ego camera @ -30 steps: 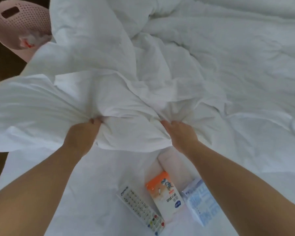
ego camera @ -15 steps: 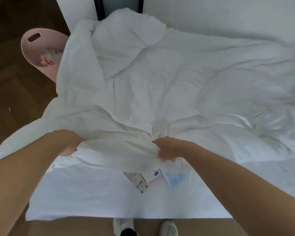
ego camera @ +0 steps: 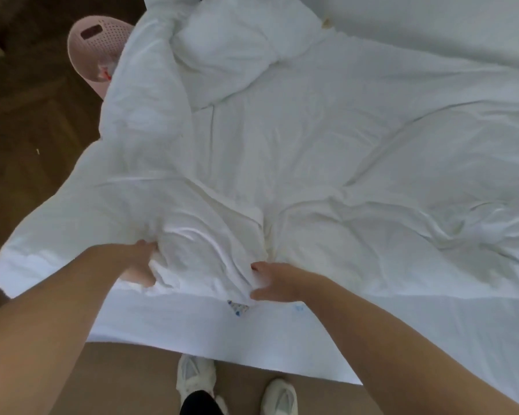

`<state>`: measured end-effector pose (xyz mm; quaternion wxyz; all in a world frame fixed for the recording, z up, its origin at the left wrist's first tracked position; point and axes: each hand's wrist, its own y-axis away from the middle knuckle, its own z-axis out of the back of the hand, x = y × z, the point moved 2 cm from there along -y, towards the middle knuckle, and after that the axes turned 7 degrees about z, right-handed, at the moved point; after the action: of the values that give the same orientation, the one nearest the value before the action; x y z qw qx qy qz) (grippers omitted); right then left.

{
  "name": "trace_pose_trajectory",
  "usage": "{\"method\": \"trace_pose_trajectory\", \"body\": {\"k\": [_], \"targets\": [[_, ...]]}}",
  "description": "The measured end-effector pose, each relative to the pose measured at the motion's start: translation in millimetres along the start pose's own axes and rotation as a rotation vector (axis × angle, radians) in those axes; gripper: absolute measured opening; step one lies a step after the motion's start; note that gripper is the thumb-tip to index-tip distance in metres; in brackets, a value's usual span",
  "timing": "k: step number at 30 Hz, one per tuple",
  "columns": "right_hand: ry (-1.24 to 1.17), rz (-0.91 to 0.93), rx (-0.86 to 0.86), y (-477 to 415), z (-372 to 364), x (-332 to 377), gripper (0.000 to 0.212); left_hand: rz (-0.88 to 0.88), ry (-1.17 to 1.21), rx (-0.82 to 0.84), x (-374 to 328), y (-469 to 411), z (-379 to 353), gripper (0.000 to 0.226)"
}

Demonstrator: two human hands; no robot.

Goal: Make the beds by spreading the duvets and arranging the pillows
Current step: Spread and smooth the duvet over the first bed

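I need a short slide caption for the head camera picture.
The left hand and right hand grip the near edge of a crumpled white duvet; a pink basket stands beside the bed.

The duvet (ego camera: 327, 151) lies over the bed (ego camera: 177, 324), leaving only a strip of it bare along the near edge. At the far-left corner a puffed fold of bedding (ego camera: 231, 52) sits on top. Your left hand (ego camera: 138, 262) grips the duvet's near hem by the near-left corner; your right hand (ego camera: 277, 283) holds it to the right. Under that hem, just left of your right hand, a small item (ego camera: 237, 307) pokes out. The basket (ego camera: 93, 40) stands on the floor (ego camera: 27, 130) past the left edge, your shoes (ego camera: 194, 375) before the near edge.
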<state>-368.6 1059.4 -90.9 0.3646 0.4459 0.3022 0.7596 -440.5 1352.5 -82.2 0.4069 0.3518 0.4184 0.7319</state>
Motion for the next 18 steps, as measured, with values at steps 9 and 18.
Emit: {"method": "trace_pose_trajectory", "body": {"k": [9,18], "targets": [[0.296,-0.132,-0.51,-23.9,91.9,-35.9,0.071,-0.038,0.261,-0.641,-19.9,-44.9,79.0,0.079],[0.25,-0.384,-0.497,-55.1,109.5,-84.7,0.027,0.034,0.302,-0.735,-27.8,-92.9,122.0,0.026]]}}
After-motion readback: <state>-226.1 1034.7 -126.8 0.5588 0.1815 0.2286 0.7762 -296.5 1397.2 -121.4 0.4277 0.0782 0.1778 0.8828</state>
